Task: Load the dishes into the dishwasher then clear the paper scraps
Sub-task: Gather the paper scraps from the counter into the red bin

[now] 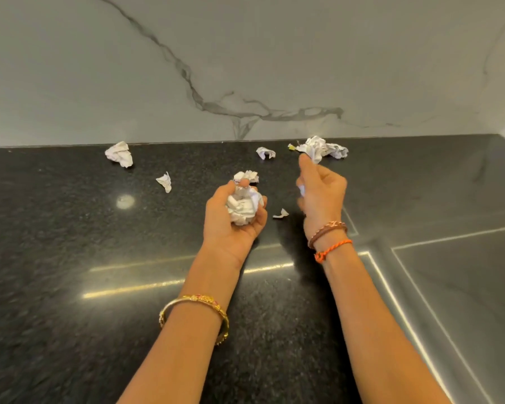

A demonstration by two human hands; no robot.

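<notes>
My left hand [230, 220] is cupped palm-up above the black counter, closed around a wad of crumpled white paper scraps [244, 207]. My right hand [321, 193] is raised just to its right, fingers pinching a crumpled paper piece [315, 150] lifted near the back wall; a bit of white paper also shows inside its palm. Loose scraps lie on the counter: a large crumpled one [120, 154] at back left, a small one [164, 181], one [265, 152] near the wall, one [337, 150] behind my right hand, a tiny shred [281, 213] between my hands.
The black speckled granite counter [70, 243] runs to a grey-veined marble backsplash [245, 68]. At the right, a steel-rimmed recessed surface [464, 272] begins beside my right forearm. Another crumpled scrap [249, 176] lies just beyond my left hand.
</notes>
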